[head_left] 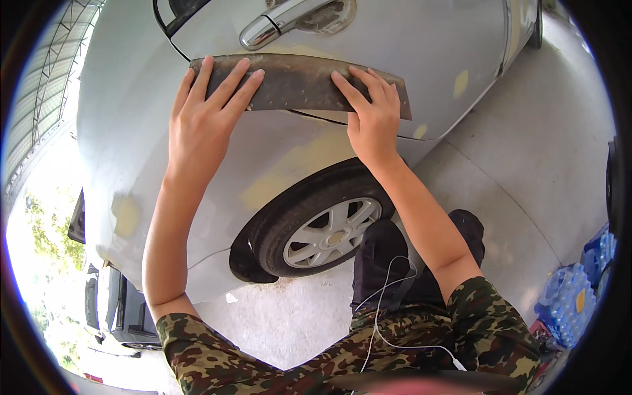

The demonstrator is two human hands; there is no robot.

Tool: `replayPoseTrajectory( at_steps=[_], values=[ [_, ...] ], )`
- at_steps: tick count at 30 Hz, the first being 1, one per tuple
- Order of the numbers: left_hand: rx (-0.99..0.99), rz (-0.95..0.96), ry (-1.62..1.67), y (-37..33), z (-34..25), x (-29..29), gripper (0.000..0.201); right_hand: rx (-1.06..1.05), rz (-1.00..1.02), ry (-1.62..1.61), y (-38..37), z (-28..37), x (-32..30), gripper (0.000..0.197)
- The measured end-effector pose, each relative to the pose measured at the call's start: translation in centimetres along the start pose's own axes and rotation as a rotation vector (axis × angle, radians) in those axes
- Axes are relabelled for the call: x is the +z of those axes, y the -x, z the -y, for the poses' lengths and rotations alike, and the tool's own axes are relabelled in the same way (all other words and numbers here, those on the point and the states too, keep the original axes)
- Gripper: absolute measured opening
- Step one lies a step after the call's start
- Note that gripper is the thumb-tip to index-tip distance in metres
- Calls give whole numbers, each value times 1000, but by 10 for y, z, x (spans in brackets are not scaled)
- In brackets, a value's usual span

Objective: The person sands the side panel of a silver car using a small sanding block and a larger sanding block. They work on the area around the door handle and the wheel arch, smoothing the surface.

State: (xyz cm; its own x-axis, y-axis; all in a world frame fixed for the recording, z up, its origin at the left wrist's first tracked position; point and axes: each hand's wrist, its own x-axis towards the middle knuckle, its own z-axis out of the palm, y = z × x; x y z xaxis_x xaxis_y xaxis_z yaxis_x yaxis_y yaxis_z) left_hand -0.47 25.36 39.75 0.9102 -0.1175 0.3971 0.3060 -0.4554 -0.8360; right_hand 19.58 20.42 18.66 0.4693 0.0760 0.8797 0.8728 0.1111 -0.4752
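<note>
Against the silver car body panel (131,99), just below the chrome door handle (280,23), both hands press a long dark sanding sheet (296,82) flat; the left hand (201,122) spreads its fingers over the sheet's left end, the right hand (372,118) lays its fingers on the right end; neither grip is clenched, each simply pinning the sheet with open palm and fingers; yellowish filler patches (296,161) lie below, above the rear wheel (322,227); judged good practice: even pressure across both ends, sheet kept flush with the panel's curve; packs of water bottles (569,299) stand on the concrete floor (526,164).
</note>
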Motion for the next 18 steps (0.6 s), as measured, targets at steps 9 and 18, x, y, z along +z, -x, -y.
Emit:
replayPoseTrajectory(
  at_steps=[9, 18],
  values=[
    [-5, -20, 11, -4, 1, 15, 55, -41, 1, -50, -10, -14, 11, 74],
    [-40, -10, 31, 13, -8, 25, 52, 20, 65, -77, 9, -7, 15, 76]
  ],
)
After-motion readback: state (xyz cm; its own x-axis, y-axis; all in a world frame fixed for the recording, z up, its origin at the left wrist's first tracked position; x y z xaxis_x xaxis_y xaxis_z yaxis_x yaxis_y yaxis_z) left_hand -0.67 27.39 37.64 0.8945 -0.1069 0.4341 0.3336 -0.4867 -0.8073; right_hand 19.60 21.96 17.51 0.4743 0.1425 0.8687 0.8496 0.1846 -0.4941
